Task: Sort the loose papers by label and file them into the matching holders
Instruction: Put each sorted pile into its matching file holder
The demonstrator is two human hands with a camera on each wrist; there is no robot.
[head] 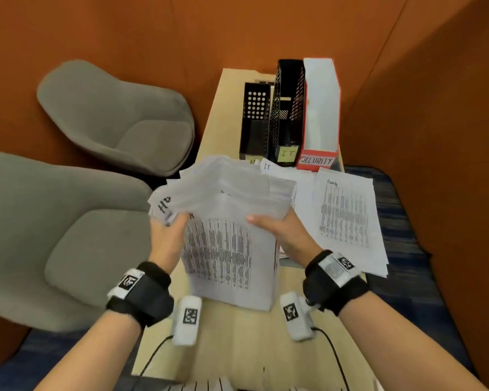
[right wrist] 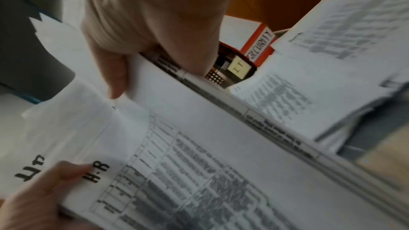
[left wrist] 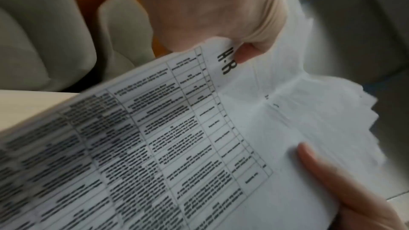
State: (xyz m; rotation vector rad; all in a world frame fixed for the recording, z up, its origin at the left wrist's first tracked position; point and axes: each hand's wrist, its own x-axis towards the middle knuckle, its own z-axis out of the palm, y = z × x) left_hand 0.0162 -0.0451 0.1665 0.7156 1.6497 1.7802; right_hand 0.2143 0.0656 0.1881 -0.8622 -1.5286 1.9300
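Observation:
A thick stack of printed papers (head: 229, 249) marked "HR" is held above the table (head: 237, 342), its top sheets fanned and bent back. My left hand (head: 168, 227) grips its upper left corner, thumb (left wrist: 245, 53) beside the "H.R" mark. My right hand (head: 271, 224) grips its upper right edge, thumb (right wrist: 117, 80) on top. Behind the stack stand three holders: a black perforated one (head: 255, 119) with its label hidden, a black mesh one (head: 287, 108) labelled IT, and a red and white one (head: 321, 108) labelled SECURITY. A security pile (head: 347, 218) lies to the right.
A sheet marked IT (head: 268, 167) lies in front of the holders. Two grey chairs (head: 116, 117) (head: 54, 238) stand to the left of the narrow table. An orange wall (head: 407, 94) closes in the back and right. A blue seat (head: 412, 249) lies to the right.

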